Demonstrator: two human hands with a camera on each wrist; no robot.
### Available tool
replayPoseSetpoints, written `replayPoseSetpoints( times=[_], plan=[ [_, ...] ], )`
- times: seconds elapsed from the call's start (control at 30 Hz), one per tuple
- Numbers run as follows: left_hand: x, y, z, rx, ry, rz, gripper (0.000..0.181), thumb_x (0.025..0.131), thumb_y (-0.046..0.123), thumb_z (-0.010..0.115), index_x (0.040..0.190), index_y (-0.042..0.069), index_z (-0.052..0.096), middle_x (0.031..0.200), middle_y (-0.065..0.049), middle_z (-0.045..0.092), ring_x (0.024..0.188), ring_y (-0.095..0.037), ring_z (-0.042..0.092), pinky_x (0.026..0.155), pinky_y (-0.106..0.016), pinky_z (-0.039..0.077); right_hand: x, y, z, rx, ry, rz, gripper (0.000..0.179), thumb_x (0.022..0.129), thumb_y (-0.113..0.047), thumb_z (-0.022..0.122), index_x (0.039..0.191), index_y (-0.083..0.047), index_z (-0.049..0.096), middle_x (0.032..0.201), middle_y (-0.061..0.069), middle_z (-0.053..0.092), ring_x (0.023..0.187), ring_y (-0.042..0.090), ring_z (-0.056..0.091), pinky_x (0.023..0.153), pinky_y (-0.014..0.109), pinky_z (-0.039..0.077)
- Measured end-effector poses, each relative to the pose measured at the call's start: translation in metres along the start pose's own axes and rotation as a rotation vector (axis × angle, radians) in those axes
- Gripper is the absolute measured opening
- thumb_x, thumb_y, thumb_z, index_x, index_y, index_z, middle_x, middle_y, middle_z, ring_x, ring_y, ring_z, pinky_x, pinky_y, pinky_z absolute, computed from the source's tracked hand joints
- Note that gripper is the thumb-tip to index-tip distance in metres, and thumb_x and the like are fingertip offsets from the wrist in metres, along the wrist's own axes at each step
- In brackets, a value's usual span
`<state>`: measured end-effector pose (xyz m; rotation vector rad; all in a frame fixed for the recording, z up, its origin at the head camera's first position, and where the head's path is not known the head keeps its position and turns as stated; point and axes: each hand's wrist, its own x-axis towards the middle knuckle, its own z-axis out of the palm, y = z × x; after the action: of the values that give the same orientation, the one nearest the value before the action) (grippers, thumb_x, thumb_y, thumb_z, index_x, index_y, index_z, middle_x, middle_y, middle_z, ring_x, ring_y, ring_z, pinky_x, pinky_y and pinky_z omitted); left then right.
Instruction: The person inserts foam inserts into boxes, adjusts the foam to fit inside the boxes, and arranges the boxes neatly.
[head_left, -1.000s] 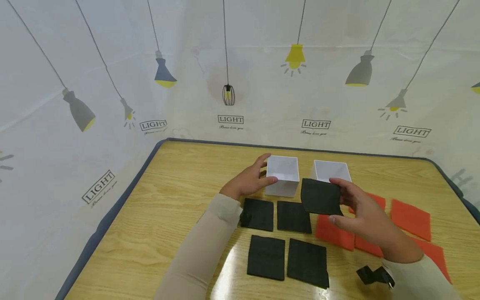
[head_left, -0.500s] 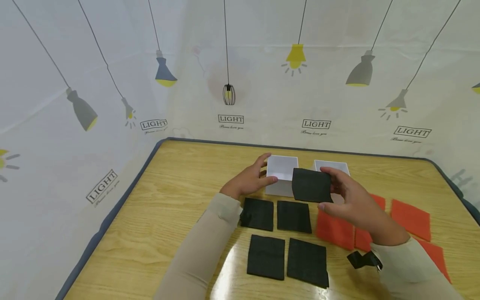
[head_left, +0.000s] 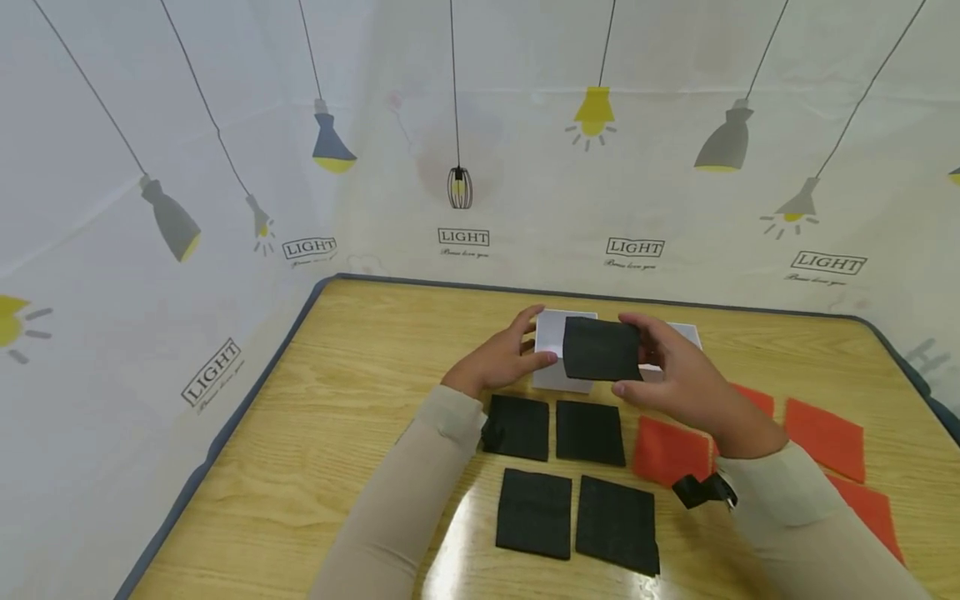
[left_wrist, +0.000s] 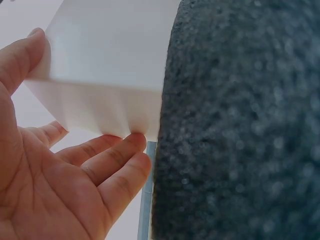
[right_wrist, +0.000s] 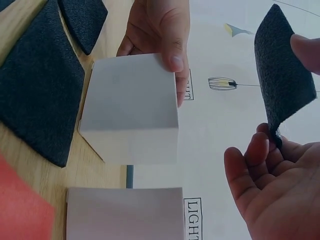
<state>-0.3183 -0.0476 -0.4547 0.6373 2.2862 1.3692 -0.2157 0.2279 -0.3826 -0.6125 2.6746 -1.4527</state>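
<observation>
Left fingers [left_wrist: 117, 156] hold 1 white box [right_wrist: 130, 95], raised right fingers [right_wrist: 257, 150] pinching 1 black square [head_left: 602, 348].

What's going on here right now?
A person's right hand holds a black square in the air, its near edge of fabric-like material clear of the table. Their left hand has thumb and fingers against the left white box; a second white box stands to its right. Four other black squares lie nearer the person, with red squares to their right, some partly hidden.
</observation>
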Motion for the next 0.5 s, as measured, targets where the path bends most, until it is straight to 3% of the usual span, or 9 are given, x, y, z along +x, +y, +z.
replayPoseSetpoints(
  times=[0.3, 0.5],
  plan=[
    [0.0, -0.002, -0.001, 0.012, -0.008, 0.009, 0.094, 0.102, 0.044, 0.07, 0.17, 0.035, 0.005, 0.175, -0.013, 0.022, 0.155, -0.034, 0.037, 0.121, -0.049, 0.039, 0.013, -0.001, 0.004, -0.008, -0.003, 0.018, 0.087, 0.091, -0.013, 0.081, 0.162, -0.002, 0.032, 0.127, 0.02, 0.06, 0.102, 0.03, 0.062, 0.086, 0.021, 0.054],
    [0.0, -0.003, -0.002, 0.007, -0.015, 0.021, 0.09, 0.106, 0.032, 0.067, 0.17, 0.035, 0.004, 0.175, -0.014, 0.019, 0.156, -0.034, 0.036, 0.121, -0.048, 0.038, 0.021, -0.001, 0.007, -0.043, -0.005, 0.027, 0.088, 0.091, -0.015, 0.082, 0.163, -0.003, 0.032, 0.128, 0.019, 0.06, 0.103, 0.03, 0.061, 0.086, 0.025, 0.052]
  ],
)
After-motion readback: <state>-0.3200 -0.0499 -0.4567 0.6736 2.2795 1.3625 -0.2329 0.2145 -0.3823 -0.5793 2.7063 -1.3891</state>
